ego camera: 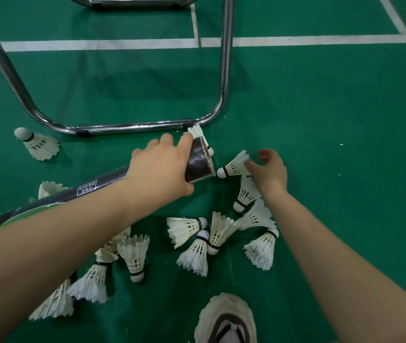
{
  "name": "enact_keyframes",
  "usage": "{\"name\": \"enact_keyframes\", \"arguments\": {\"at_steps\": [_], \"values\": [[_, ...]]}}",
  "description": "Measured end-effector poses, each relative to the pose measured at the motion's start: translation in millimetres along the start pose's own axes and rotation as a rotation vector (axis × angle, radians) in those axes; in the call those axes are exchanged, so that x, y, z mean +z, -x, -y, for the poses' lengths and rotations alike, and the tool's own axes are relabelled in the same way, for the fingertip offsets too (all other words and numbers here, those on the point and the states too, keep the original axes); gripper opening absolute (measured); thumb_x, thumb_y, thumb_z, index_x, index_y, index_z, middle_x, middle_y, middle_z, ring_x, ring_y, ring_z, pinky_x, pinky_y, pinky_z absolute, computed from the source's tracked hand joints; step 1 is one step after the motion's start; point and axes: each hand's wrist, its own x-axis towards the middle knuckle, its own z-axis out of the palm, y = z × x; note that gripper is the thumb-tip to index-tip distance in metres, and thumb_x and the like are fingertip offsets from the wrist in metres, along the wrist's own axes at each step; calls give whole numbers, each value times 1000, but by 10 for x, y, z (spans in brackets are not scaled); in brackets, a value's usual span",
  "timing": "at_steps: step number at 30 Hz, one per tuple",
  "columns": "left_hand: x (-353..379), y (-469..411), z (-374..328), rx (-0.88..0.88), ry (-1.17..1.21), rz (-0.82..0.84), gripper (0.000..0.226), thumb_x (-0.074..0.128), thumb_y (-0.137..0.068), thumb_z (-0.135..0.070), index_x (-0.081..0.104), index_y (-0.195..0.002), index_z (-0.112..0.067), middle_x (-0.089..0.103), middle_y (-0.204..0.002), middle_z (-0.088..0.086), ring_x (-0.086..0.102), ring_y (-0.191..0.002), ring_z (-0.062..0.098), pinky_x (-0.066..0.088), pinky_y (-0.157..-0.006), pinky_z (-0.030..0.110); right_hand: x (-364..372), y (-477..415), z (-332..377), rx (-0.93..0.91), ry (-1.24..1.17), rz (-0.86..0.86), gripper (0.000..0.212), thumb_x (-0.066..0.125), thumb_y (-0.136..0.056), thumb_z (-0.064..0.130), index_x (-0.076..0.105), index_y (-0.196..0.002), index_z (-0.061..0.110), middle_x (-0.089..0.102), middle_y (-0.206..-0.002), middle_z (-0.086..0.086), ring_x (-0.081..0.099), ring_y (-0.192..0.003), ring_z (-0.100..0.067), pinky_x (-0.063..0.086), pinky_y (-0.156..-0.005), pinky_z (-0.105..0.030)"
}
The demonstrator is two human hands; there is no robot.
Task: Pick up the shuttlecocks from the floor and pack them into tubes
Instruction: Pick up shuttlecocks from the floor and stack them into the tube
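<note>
Two hands: both bare, reaching down over the green court floor (320, 115).
Tube (198, 160): long, dark, lying at a slant; open mouth up and to the right, far end low at the left edge.
Tube contents: cannot tell; the inside of the mouth is not visible.
Left hand (157, 169): wrapped tight around the tube close to its mouth.
Right hand (270, 170): fingers pinched on the feather skirt of one shuttlecock (234, 167), whose cork tip points at the tube mouth, just beside it.
Behind the mouth: another shuttlecock (198, 133), feathers touching the chrome frame (132, 127).
Loose shuttlecocks, centre: a cluster (221, 233) on the floor under and between the forearms.
Loose shuttlecocks, lower left: several more (93, 280), partly under the left forearm.
Single shuttlecock, left (37, 143): lying apart, near the frame.
Shoe (226, 320): pale, at the bottom edge.
Court lines (320, 40): white, across the top.
</note>
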Motion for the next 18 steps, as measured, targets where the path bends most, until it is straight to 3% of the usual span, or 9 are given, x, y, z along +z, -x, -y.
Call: {"name": "enact_keyframes", "arguments": {"at_steps": [3, 6, 9, 11, 15, 18], "values": [[11, 3, -17, 10, -3, -4, 80, 69, -68, -44, 26, -131, -21, 46, -111, 10, 49, -102, 31, 42, -77, 42, 98, -45, -63, -31, 152, -7, 57, 64, -80, 44, 49, -129, 20, 54, -130, 0, 43, -124, -25, 38, -101, -47], [8, 3, -28, 18, -6, -10, 79, 70, -68, -44, 27, -130, -20, 47, -110, 10, 49, -102, 31, 42, -77, 41, 117, -71, -52, -19, 175, 41, 38, 55, -87, 43, 60, -117, 20, 63, -116, -2, 53, -111, -25, 41, -97, -46], [-11, -14, -13, 14, -14, -22, 80, 70, -68, -44, 26, -131, -20, 47, -111, 10, 50, -102, 32, 43, -78, 42, 17, -25, 45, -25, -66, 19, 26, 50, -92, 36, 63, -104, 17, 63, -91, 3, 56, -75, -14, 49, -78, -35], [-9, -22, -4, 10, -18, -20, 82, 69, -68, -44, 24, -132, -20, 47, -112, 10, 49, -103, 32, 43, -78, 42, -78, 39, 130, -24, -273, -9, 16, 51, -93, 31, 62, -90, 19, 60, -83, 6, 51, -69, -10, 44, -69, -25], [21, -8, 5, 4, -22, -6, 83, 69, -69, -45, 24, -134, -20, 46, -111, 11, 49, -102, 31, 42, -77, 41, -254, 264, 255, -92, -692, 38, 17, 57, -89, 17, 65, -75, 21, 64, -75, 9, 57, -77, -10, 46, -85, -29], [33, 11, 10, 2, -26, 0, 84, 69, -69, -45, 23, -134, -21, 46, -111, 10, 49, -102, 31, 41, -75, 41, -276, 458, 339, -162, -719, 143, 19, 60, -87, 12, 67, -72, 21, 67, -71, 11, 60, -79, -11, 47, -92, -32]]}}
